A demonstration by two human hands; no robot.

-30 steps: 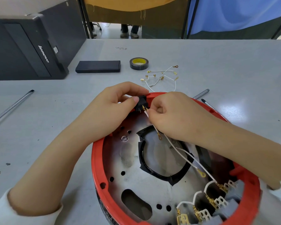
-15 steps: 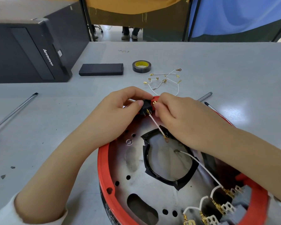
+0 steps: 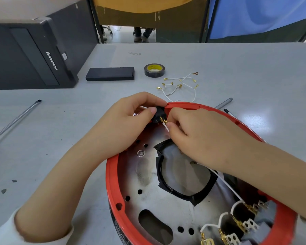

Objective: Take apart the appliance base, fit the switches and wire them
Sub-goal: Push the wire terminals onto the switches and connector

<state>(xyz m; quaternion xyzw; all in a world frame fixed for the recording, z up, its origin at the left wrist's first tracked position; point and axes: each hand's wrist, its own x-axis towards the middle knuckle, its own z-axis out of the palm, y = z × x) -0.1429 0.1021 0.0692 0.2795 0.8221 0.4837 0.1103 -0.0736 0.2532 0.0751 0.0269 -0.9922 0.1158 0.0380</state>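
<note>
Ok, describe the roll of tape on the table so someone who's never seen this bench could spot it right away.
Start at the red appliance base near the front of the grey table and look past its far rim. Beyond the loose white wires sits the roll of tape, right of a flat black box. It is the only round thing there: black with a yellow core.

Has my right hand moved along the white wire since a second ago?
Yes. The right hand has slid up the white wire toward the black switch on the red rim, and now pinches it just behind the gold connector.
</note>
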